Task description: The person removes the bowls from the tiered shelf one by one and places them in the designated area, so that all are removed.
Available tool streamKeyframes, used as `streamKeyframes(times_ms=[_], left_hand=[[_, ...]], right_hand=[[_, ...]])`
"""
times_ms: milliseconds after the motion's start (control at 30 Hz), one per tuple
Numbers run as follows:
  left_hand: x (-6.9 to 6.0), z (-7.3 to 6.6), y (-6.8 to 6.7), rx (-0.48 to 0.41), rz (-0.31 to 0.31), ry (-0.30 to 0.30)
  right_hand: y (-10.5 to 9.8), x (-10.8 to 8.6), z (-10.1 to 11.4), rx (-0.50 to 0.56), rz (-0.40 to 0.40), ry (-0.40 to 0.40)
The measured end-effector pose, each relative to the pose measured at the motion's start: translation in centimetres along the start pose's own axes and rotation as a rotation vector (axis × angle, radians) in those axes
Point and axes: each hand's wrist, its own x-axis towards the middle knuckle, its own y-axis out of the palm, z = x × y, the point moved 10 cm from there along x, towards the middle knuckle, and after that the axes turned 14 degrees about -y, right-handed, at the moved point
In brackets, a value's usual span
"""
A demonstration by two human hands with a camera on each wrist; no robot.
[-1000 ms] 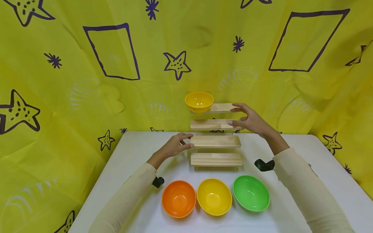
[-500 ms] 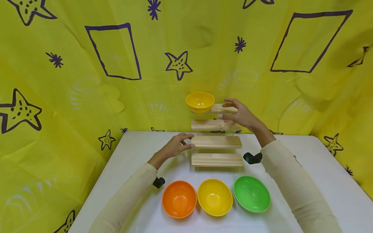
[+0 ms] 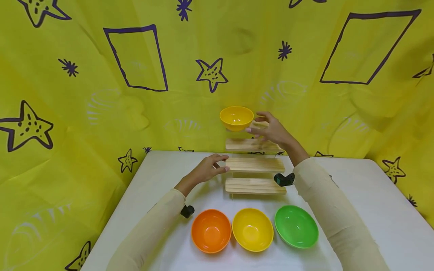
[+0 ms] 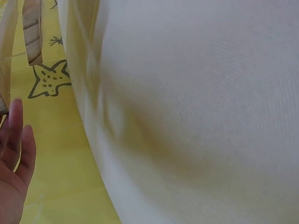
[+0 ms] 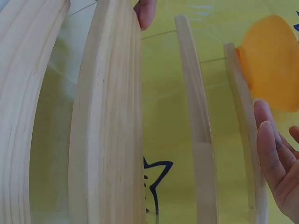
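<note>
A wooden tiered display stand (image 3: 255, 164) with several plank steps stands on the table. My left hand (image 3: 207, 168) holds the left end of its second-lowest plank, thumb at the front edge and index finger at the back. In the left wrist view the left fingers (image 4: 28, 151) lie by the plank end. A yellow bowl (image 3: 236, 118) sits upright on the left part of the top plank. Beside that bowl, my right hand (image 3: 271, 130) is held over the top plank with fingers spread and nothing in them. The right wrist view has the right fingertips close under the yellow bowl (image 5: 273, 63).
An orange bowl (image 3: 211, 231), a second yellow bowl (image 3: 252, 229) and a green bowl (image 3: 296, 226) stand in a row in front of the stand on the white table (image 3: 162, 233). A yellow patterned cloth (image 3: 190, 101) hangs behind and at both sides.
My right hand has moved left along the top plank, from its right end to beside the yellow bowl. The left hand stays at the stand. The head view has shifted slightly.
</note>
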Motion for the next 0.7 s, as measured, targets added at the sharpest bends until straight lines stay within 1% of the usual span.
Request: streamKeyframes(times_ms=[300, 367, 567, 667, 700], left_hand=[[-0.1, -0.2, -0.1, 0.002, 0.007, 0.012], [-0.1, -0.2, -0.1, 0.003, 0.007, 0.013], [-0.2, -0.3, -0.1, -0.001, 0.007, 0.012], [-0.2, -0.3, 0.0, -0.007, 0.008, 0.010], [-0.2, -0.3, 0.0, -0.008, 0.008, 0.010]], right_hand=[[1.1, 1.3, 0.0, 0.017, -0.011, 0.010], [1.4, 1.4, 0.5, 0.024, -0.014, 0.019], [2.3, 1.2, 2.8, 0.033, -0.014, 0.047], [2.8, 1.4, 3.1, 0.040, -0.010, 0.042], [2.9, 1.6, 2.8, 0.045, -0.011, 0.039]])
